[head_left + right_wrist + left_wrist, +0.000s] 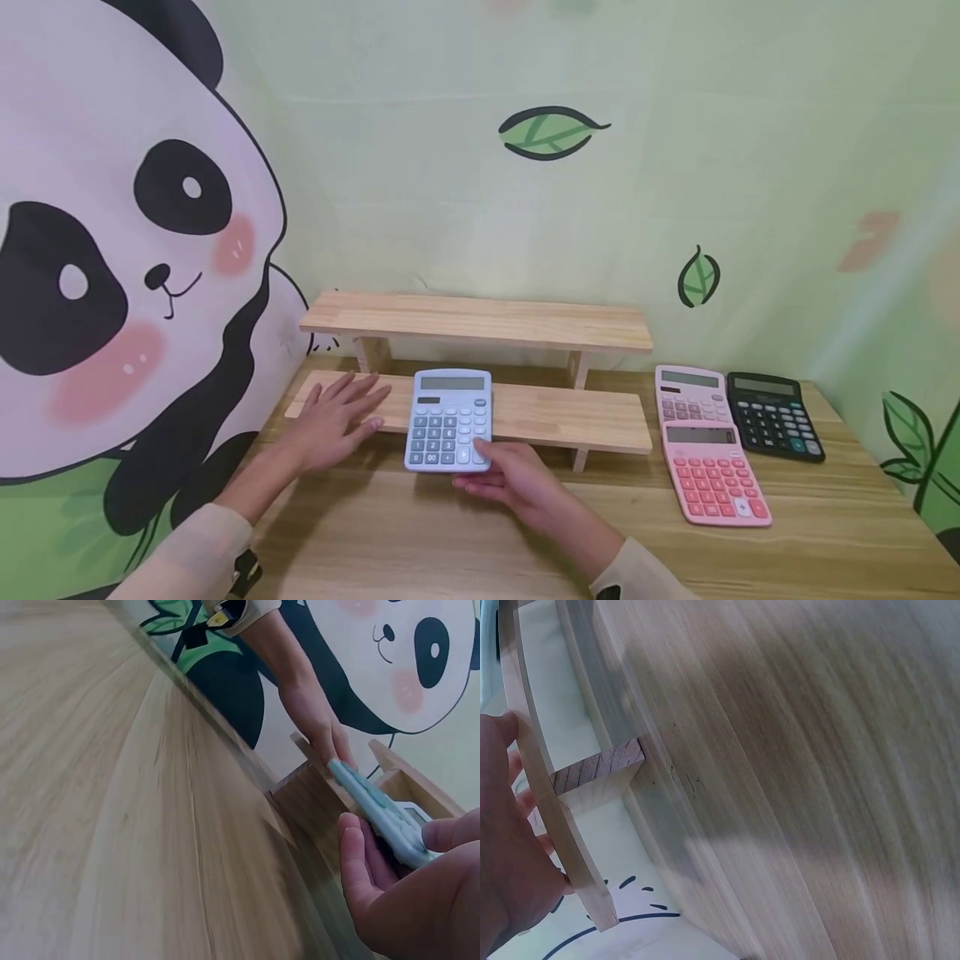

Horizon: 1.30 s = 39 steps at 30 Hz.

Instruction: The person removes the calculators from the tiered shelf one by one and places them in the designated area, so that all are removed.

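A light blue calculator is gripped at its lower right corner by my right hand, thumb on the keys and fingers beneath. It overlaps the front edge of the lower plank of a two-tier wooden shelf in the head view. In the right wrist view the calculator is seen edge-on and tilted, held between thumb and fingers. My left hand rests with spread fingers on the left end of the lower plank. From the left wrist, that hand lies along the plank's edge.
On the wooden table to the right lie a pink calculator, a pale pink one partly under it, and a black calculator. Behind the shelf hangs a green backdrop with a printed panda.
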Motion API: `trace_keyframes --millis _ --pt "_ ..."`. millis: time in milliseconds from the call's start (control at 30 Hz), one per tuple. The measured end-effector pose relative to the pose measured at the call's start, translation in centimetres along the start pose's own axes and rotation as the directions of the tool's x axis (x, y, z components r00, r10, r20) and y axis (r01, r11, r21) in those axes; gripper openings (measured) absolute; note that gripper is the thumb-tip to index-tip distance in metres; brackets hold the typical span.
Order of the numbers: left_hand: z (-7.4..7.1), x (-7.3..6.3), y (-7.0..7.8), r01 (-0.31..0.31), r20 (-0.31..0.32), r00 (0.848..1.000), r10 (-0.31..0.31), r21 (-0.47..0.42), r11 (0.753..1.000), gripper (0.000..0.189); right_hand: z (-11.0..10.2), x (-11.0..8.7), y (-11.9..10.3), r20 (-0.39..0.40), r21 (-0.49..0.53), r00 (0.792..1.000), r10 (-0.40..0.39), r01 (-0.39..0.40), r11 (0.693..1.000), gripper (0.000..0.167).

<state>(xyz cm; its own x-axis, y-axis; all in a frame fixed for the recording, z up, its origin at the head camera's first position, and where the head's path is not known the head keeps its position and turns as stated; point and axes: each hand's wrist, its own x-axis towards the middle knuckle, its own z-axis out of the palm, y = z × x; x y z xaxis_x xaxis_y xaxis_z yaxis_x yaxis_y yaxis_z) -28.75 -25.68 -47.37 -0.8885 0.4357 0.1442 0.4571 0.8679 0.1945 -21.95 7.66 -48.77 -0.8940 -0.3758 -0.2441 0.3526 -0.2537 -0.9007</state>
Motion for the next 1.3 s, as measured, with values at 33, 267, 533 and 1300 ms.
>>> trace_keyframes --millis 33,267,533,1300 --pt "0.0 0.0 0.0 0.0 0.0 1.0 0.0 0.002 1.0 0.064 0.1 0.0 0.0 -0.002 0.017 1.0 0.001 0.0 1.0 0.04" --pt "0.0 0.1 0.0 0.0 -0.004 1.0 0.0 0.009 1.0 0.064 0.6 0.5 -0.2 -0.032 0.084 0.999 -0.002 0.005 0.996 0.043" --pt "-0.1 0.0 0.1 0.004 -0.008 1.0 -0.004 0.011 1.0 0.064 0.9 0.9 0.1 -0.067 0.062 0.998 -0.021 0.025 0.998 0.042" --pt "0.1 -0.3 0.1 -0.01 -0.033 0.999 0.01 -0.003 1.0 0.063 -2.0 -1.4 -2.6 0.037 -0.128 0.996 -0.077 0.081 0.988 0.038"
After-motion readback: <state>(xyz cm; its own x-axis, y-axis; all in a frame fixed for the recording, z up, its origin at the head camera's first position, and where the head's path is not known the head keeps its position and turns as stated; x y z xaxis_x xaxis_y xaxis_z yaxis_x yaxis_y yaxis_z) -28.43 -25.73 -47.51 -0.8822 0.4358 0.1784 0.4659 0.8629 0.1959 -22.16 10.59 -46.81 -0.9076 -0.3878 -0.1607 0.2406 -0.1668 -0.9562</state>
